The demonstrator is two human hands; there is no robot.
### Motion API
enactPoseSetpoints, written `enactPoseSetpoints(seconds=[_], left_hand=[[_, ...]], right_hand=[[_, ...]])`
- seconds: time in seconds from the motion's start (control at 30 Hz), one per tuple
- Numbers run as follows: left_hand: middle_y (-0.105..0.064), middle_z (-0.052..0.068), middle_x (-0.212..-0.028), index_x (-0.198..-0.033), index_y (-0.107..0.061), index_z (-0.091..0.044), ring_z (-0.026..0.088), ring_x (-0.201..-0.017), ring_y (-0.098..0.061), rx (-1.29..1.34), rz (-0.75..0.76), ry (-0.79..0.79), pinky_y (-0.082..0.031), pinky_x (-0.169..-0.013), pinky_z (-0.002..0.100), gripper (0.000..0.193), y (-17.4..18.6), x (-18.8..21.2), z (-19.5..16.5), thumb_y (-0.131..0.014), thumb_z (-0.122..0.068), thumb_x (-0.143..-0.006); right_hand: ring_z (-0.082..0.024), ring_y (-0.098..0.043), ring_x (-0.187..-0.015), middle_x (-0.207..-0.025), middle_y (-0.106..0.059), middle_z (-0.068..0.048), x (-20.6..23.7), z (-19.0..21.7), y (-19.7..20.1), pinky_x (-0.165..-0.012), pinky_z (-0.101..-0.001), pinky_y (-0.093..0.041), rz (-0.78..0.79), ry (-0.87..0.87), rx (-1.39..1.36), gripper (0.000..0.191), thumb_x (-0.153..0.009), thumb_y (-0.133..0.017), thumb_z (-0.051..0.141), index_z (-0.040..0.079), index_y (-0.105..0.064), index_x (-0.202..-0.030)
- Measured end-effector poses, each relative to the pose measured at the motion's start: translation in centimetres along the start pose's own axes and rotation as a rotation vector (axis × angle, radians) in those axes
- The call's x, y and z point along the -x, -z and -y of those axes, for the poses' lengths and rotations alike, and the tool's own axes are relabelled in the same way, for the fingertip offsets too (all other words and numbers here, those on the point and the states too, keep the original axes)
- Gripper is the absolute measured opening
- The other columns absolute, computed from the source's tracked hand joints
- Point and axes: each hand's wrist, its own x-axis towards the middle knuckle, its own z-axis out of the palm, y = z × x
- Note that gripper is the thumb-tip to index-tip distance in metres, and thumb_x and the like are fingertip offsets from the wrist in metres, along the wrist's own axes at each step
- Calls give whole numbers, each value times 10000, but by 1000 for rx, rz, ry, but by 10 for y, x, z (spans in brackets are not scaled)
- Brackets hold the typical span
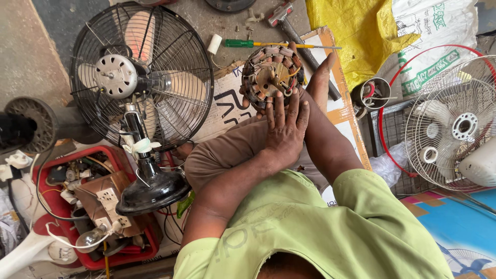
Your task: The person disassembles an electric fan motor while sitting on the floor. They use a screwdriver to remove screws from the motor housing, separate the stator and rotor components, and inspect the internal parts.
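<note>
A round fan motor stator (270, 73) with copper windings and a central shaft is held up over my brown-trousered knee (222, 152). My right hand (319, 77) grips it from the right side and behind, thumb pointing up. My left hand (285, 129) lies just below it, fingers spread, with the fingertips touching the stator's lower rim and wires.
A black pedestal fan with a wire cage (140, 72) lies at left, with a red tray of electrical parts (121, 165) below it. A green-handled screwdriver (258, 44) and a hammer (289, 26) lie above. A white fan guard (454, 124) and a yellow bag (361, 31) are at right.
</note>
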Motion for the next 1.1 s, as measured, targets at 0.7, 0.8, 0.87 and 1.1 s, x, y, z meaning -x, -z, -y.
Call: enactPoseSetpoints(seconds=[0.7, 0.8, 0.87, 1.1], left_hand=[[-22, 305, -1677, -1596, -276, 1, 608, -1518, 25, -17, 142, -5, 79, -1184, 734, 746, 23, -10, -1, -566, -157, -927], [-57, 274, -1693, -1598, -287, -8, 597, -1533, 14, -18, 93, 4, 64, -1208, 720, 716, 19, -9, -2, -549, -147, -946], [-75, 262, -1698, -1596, -293, -4, 594, -1536, 6, -22, 75, 1, 57, -1215, 715, 702, 17, -9, -4, -540, -139, -953], [-124, 267, -1682, -1574, -323, 18, 600, -1522, -29, 13, 87, -2, 28, -1206, 719, 717, 15, -9, -5, -544, -125, -907]], right_hand=[[-357, -595, -1217, -1349, -642, -125, 8, 7, 0, -1054, -638, -439, -26, 35, 6, 813, -862, -563, 796, 165, -610, -1374], [-364, -592, -1217, -1352, -639, -128, 11, 11, 1, -1048, -646, -437, -29, 36, 5, 824, -853, -566, 803, 167, -608, -1376], [-368, -590, -1218, -1354, -637, -130, 12, 13, 2, -1044, -651, -436, -31, 48, 6, 831, -847, -568, 808, 169, -607, -1377], [-384, -582, -1218, -1362, -631, -136, 17, 17, -2, -1029, -668, -431, -56, 75, -5, 856, -827, -574, 824, 174, -603, -1382]])
